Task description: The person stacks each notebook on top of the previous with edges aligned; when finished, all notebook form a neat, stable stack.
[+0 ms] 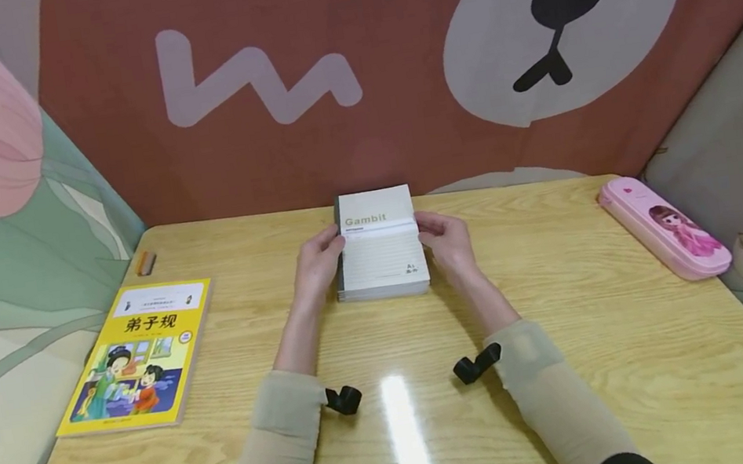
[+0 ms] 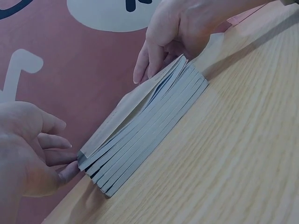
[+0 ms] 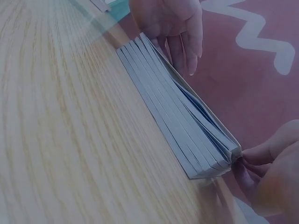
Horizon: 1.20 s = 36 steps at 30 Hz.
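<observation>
A stack of several notebooks [image 1: 383,262] lies at the far middle of the wooden table, dark spines to the left. The top one has a pale cover with "Gambit" on it and a lined lower half. My left hand [image 1: 319,263] touches the spine side with its fingertips; in the left wrist view its fingers [image 2: 56,140] are loosely extended beside the stack. At the opposite edge is my right hand [image 1: 448,245], its fingertips [image 3: 247,156] against the stack's edge in the right wrist view. Slight gaps show between the upper notebooks' pages.
A yellow picture-covered book [image 1: 140,360] lies on the left of the table [image 1: 288,450], with a small orange-and-dark item [image 1: 145,264] behind it. A pink pencil case [image 1: 663,227] lies at the right edge. A reddish-brown printed cloth [image 1: 400,133] stands behind the table.
</observation>
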{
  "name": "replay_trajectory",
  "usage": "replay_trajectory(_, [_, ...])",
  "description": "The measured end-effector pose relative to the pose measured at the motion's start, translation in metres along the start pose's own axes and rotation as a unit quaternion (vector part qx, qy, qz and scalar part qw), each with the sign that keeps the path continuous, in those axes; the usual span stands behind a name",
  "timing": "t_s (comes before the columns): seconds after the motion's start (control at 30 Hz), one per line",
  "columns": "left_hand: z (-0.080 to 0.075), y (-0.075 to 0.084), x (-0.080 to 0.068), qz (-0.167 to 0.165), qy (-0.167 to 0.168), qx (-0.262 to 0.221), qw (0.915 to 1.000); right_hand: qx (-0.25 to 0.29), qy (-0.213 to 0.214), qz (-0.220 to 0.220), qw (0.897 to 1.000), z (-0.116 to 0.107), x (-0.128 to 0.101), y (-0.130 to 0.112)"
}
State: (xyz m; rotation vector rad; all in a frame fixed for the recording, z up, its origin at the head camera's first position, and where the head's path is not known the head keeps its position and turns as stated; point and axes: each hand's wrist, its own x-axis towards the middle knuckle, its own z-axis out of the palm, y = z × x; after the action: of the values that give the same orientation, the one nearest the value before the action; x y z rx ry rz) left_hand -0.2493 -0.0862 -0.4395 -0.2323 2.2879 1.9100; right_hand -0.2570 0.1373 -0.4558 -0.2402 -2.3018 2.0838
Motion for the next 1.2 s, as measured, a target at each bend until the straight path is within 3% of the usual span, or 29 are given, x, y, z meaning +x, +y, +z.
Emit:
replay_trajectory(0.47, [-0.001,-0.001,0.002,-0.010,-0.006,0.000,0.9999,-0.031,0.000,0.018,0.999,0.000,0.001,0.003])
replay_trajectory(1.2, [-0.003,-0.007,-0.002,-0.019,-0.015,-0.007,0.9997,-0.023,0.014,0.044,0.999,0.002,0.000,0.012])
